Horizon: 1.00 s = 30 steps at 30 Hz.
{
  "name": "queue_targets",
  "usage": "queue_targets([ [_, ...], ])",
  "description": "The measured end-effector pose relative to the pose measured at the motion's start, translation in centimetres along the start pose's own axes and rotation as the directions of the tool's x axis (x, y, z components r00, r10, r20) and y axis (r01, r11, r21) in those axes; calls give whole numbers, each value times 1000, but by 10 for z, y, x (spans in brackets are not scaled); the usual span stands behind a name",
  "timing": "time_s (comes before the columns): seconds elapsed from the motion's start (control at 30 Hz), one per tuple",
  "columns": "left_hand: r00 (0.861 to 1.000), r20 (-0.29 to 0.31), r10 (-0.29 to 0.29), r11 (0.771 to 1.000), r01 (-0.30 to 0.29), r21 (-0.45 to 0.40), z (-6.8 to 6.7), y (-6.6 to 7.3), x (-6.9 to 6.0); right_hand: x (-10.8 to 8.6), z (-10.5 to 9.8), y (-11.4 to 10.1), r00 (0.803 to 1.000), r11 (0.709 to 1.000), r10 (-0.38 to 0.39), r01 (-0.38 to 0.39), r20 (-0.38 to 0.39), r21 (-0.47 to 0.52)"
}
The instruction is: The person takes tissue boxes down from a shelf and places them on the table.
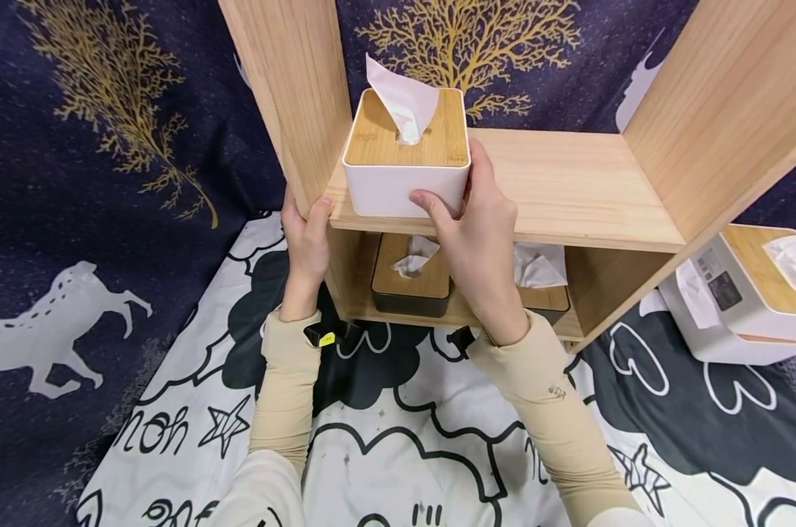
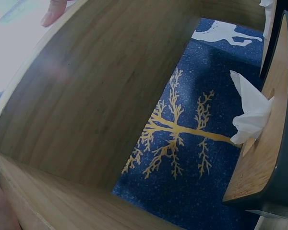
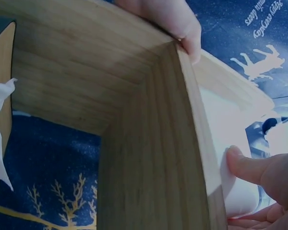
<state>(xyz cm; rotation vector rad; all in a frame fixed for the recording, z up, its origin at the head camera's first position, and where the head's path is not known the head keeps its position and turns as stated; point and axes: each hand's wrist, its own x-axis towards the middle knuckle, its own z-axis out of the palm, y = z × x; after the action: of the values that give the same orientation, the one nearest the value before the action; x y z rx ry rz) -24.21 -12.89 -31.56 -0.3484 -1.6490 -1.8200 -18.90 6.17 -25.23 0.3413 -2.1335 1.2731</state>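
A white tissue box (image 1: 398,189) with a bamboo lid and a tissue sticking up stands at the left end of the upper board of a wooden shelf unit (image 1: 582,183). My right hand (image 1: 486,245) holds its right side, thumb on the front face. In the right wrist view, the right hand (image 3: 273,184) shows beside the white box (image 3: 233,129). My left hand (image 1: 307,245) grips the unit's left side panel, thumb at the board's front edge. Below, a dark tissue box (image 1: 411,293) with a wooden lid sits in the lower compartment; it also appears in the left wrist view.
Another dark wooden-lidded tissue box (image 1: 545,296) stands to the right in the lower compartment. White tissue boxes (image 1: 743,307) lie on the patterned cloth (image 1: 398,468) right of the unit. Dark blue fabric (image 1: 108,241) with gold trees hangs behind.
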Motion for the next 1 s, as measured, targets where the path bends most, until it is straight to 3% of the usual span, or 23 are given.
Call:
queue_targets([
  [0.53, 1000, 18, 2, 1000, -2, -1, -1, 0, 0, -1, 17, -6, 998, 989, -58, 53, -28, -138],
  [0.8, 1000, 24, 7, 1000, -7, -14, 0, -1, -1, -8, 33, -16, 994, 966, 16, -44, -111, -254],
  [1.0, 1000, 19, 5, 1000, -5, -24, 0, 0, 0, -11, 48, -17, 984, 942, -9, -52, -180, -331],
])
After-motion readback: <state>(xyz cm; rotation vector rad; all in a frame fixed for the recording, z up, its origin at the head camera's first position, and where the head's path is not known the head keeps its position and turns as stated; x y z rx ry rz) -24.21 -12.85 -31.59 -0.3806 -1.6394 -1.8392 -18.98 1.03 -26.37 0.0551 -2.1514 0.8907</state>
